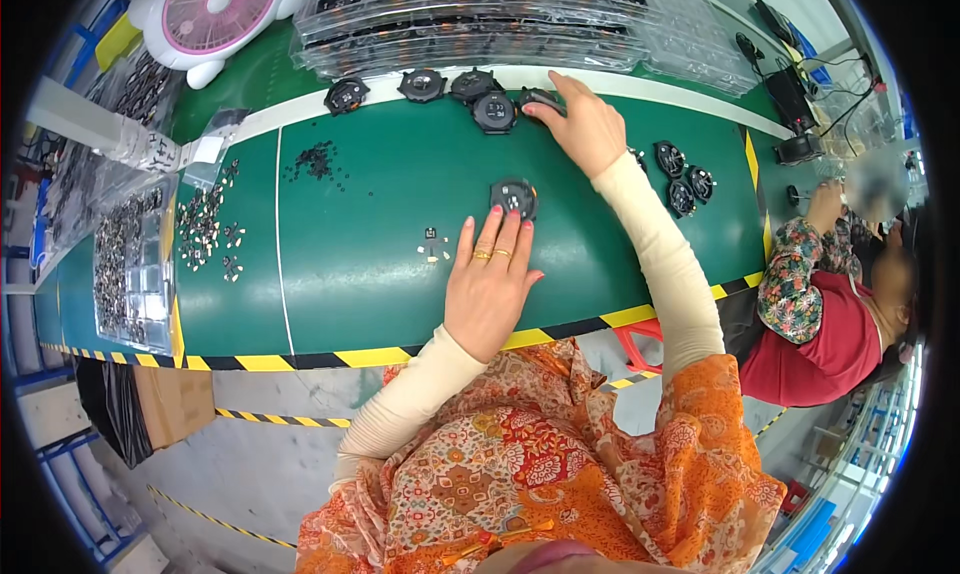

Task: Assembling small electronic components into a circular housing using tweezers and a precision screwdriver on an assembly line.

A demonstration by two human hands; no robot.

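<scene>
My left hand [488, 289] lies flat, fingers stretched out, its fingertips resting on a round black watch case [513, 196] on the green table. Farther off, my right hand [588, 129] has its thumb and fingers around another black watch case [541, 99], which is partly hidden by the hand. Left of it, a dark watch case [494, 114] lies against several others, among them one [423, 85] near the white strip and one [348, 96] farther left. A few small dark and silvery parts [432, 246] sit left of my left hand.
Loose black bits [316, 161] and small metallic parts [205, 219] lie on the left, beside a clear tray [135, 264]. Stacked plastic trays [475, 29] and a pink-and-white fan [218, 9] stand behind. Open watch housings [682, 196] are at right, near a seated co-worker [825, 324].
</scene>
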